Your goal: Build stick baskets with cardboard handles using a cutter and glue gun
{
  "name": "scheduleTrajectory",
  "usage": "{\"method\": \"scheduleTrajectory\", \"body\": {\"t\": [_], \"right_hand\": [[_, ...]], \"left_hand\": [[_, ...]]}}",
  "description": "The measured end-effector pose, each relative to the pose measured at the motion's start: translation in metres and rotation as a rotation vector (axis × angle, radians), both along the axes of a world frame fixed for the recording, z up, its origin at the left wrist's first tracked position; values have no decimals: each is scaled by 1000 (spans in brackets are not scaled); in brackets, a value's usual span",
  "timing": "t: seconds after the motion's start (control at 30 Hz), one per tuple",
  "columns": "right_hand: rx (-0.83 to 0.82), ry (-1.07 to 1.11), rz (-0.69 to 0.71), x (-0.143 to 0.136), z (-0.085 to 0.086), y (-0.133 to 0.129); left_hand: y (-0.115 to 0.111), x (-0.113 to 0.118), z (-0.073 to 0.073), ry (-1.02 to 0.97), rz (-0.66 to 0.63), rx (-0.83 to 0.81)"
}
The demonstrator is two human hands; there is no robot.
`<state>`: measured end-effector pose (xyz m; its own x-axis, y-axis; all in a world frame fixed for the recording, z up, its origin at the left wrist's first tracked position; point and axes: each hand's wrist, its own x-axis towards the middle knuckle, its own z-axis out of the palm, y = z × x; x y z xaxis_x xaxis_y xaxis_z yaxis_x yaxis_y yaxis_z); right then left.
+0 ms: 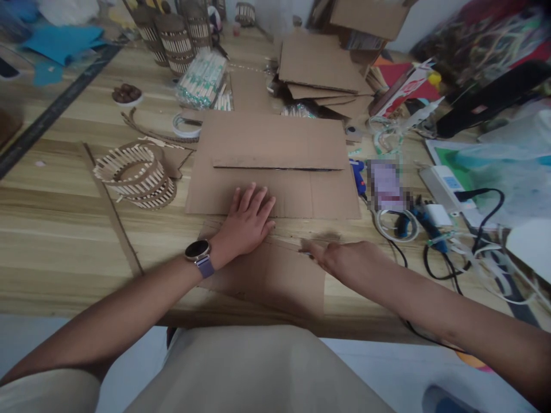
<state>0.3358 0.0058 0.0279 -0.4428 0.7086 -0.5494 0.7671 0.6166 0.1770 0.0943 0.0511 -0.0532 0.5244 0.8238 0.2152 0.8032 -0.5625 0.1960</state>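
My left hand (pixel 249 221) lies flat with its fingers spread. Its palm presses the smaller cardboard sheet (pixel 297 281) near the table's front edge, and its fingertips reach onto a larger cardboard sheet (pixel 322 189) behind. My right hand (pixel 340 258) is closed at the near sheet's right side; a thin tool with a small blade-like tip (pixel 305 252) pokes out from its fingers. The rest of that tool is hidden in the hand. On the larger sheet rests a narrow cardboard strip (pixel 275 163).
To the left stands a round stick-and-cardboard frame (pixel 138 175) beside a long cardboard strip (pixel 114 212). A blue glue gun (pixel 358 176), a blurred phone (pixel 387 184), cables and a power strip (pixel 447 186) crowd the right. Bundled sticks (pixel 202 79) and stacked cardboard (pixel 318 63) lie behind.
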Motion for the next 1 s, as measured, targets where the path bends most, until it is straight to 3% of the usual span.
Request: {"method": "scheduleTrajectory", "body": {"t": [0.27, 0.7, 1.0], "right_hand": [[42, 5, 10, 22, -10, -5], [63, -81, 30, 36, -7, -12], [81, -41, -93, 74, -11, -25]], "left_hand": [[-1, 0, 2, 24, 5, 4], [-1, 0, 2, 3, 6, 8], [0, -1, -3, -20, -8, 24]]}}
